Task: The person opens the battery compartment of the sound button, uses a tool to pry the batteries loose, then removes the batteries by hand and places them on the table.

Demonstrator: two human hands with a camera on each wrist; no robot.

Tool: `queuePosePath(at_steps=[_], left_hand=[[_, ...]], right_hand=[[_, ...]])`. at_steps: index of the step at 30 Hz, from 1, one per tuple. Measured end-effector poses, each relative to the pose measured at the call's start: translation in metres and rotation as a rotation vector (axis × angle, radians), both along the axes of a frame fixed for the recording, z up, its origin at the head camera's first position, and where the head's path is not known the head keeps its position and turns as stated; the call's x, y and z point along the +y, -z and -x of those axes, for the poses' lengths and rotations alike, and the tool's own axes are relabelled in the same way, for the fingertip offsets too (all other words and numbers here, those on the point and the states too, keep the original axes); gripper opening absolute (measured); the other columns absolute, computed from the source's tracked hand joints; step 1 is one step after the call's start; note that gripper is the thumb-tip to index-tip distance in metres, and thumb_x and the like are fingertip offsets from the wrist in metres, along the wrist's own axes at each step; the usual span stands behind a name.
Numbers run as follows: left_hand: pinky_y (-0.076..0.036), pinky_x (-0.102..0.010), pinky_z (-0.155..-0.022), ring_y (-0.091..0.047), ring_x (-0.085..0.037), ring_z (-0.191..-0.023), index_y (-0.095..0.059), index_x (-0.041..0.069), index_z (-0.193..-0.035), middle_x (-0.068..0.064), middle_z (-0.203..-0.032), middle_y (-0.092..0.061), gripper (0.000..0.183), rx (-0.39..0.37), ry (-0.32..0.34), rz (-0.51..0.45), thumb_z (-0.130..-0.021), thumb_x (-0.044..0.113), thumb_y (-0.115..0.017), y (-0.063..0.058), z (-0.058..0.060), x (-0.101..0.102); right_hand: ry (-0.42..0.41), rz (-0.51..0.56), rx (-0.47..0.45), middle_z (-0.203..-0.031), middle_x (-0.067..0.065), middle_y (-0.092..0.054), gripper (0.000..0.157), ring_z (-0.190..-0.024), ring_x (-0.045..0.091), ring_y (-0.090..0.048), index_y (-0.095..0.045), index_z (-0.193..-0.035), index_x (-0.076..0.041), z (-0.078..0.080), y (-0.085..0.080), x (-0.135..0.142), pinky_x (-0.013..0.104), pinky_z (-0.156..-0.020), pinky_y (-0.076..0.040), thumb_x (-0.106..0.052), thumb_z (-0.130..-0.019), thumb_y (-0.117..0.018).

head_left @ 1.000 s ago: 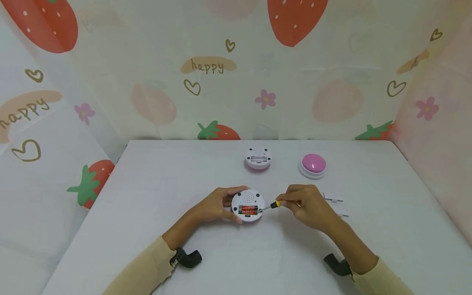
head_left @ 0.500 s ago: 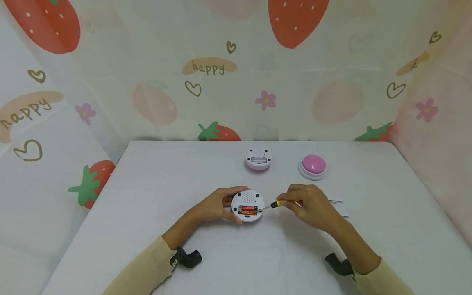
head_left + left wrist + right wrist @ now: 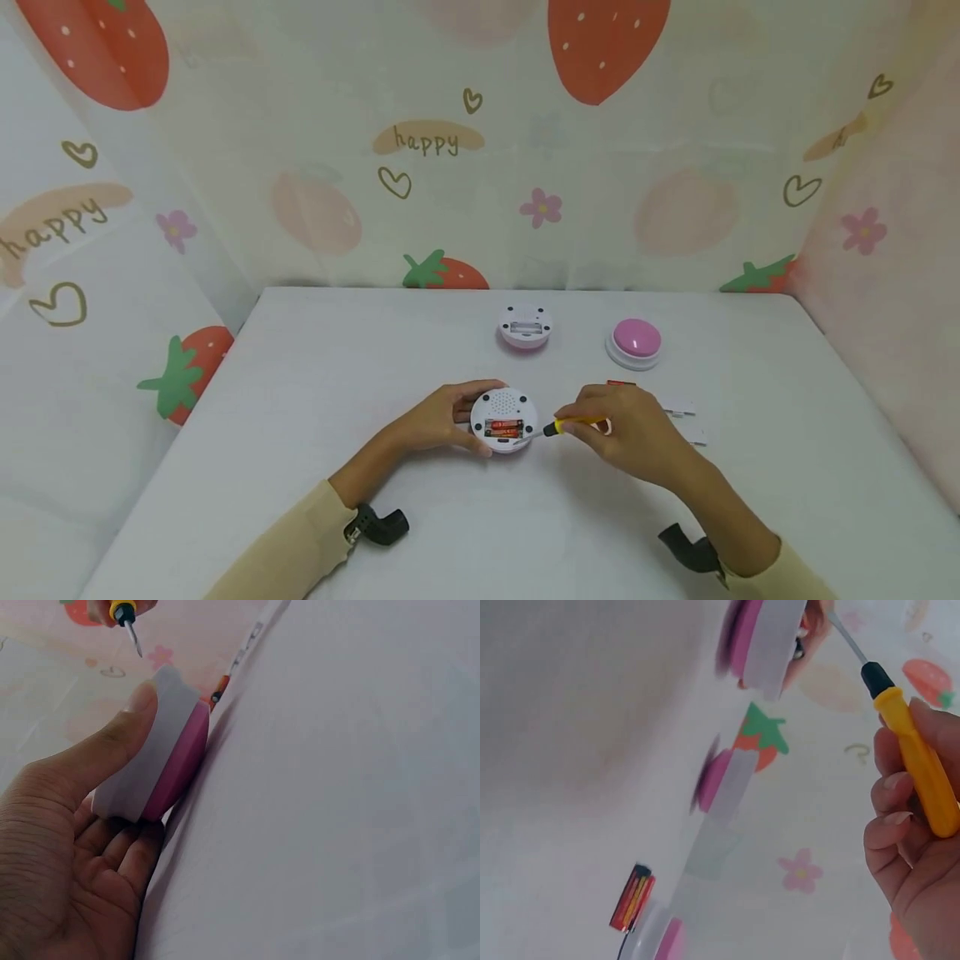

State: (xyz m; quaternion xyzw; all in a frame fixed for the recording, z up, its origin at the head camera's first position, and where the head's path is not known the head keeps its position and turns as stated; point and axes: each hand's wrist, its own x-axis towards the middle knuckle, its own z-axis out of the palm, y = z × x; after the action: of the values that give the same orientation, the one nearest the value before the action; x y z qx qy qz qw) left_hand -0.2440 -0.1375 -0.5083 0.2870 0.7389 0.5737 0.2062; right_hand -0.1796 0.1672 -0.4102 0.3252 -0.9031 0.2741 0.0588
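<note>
My left grip (image 3: 432,418) holds an upturned push button (image 3: 503,407) at table (image 3: 480,533) centre; my right grip (image 3: 628,429), a yellow screwdriver (image 3: 900,720) above its five o'clock. I'm likely tending its batteries (image 3: 504,425); next probably needs steadiness.

On the worktop (image 3: 337,350), near the middle of its far edge, a white-and-pink button unit (image 3: 526,339) lies upturned, its battery compartment facing up. To its right, towards the far right corner, a pink dome push button (image 3: 637,337) sits upright on its white base. In front of that lie red batteries (image 3: 632,898), and closer to the right edge thin white plates (image 3: 694,433), partly hidden. Past the far edge rises a pale backdrop (image 3: 465,200) printed with strawberries, pink flowers, heart outlines and "happy"; similar panels flank both sides.
</note>
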Motion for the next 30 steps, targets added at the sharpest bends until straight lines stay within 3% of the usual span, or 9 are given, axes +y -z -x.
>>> queuePosePath(at_steps=[13,22,30], left_hand=[[-0.047,-0.026,-0.106,-0.054,-0.022,-0.132,-0.046,0.014,-0.152,-0.005,-0.150,-0.050,0.092,0.005,-0.002,0.009,-0.072,0.004,-0.092,0.000,0.000,0.000],[-0.047,-0.027,-0.107,-0.054,-0.020,-0.133,-0.046,0.015,-0.151,-0.003,-0.149,-0.051,0.091,0.025,-0.001,0.022,-0.073,0.006,-0.092,0.000,0.000,0.000],[-0.046,-0.026,-0.107,-0.054,-0.020,-0.132,-0.046,0.017,-0.151,-0.002,-0.149,-0.051,0.091,0.033,-0.006,0.031,-0.073,0.007,-0.092,0.000,-0.001,0.000]], right_hand=[[-0.174,-0.092,-0.017,-0.084,-0.012,-0.071,0.016,-0.067,-0.003,-0.054,-0.083,-0.103,-0.016,-0.032,0.010,-0.036,0.015,-0.057,-0.047,-0.015,-0.087,-0.081],[-0.194,-0.115,0.021,-0.083,-0.012,-0.070,0.017,-0.070,-0.002,-0.056,-0.083,-0.102,-0.017,-0.039,0.024,-0.044,0.014,-0.060,-0.047,-0.016,-0.085,-0.083],[-0.152,-0.220,-0.043,-0.091,-0.009,-0.076,0.016,-0.085,0.007,-0.069,-0.082,-0.100,-0.017,-0.041,0.026,-0.048,0.025,-0.075,-0.059,-0.018,-0.084,-0.085]])
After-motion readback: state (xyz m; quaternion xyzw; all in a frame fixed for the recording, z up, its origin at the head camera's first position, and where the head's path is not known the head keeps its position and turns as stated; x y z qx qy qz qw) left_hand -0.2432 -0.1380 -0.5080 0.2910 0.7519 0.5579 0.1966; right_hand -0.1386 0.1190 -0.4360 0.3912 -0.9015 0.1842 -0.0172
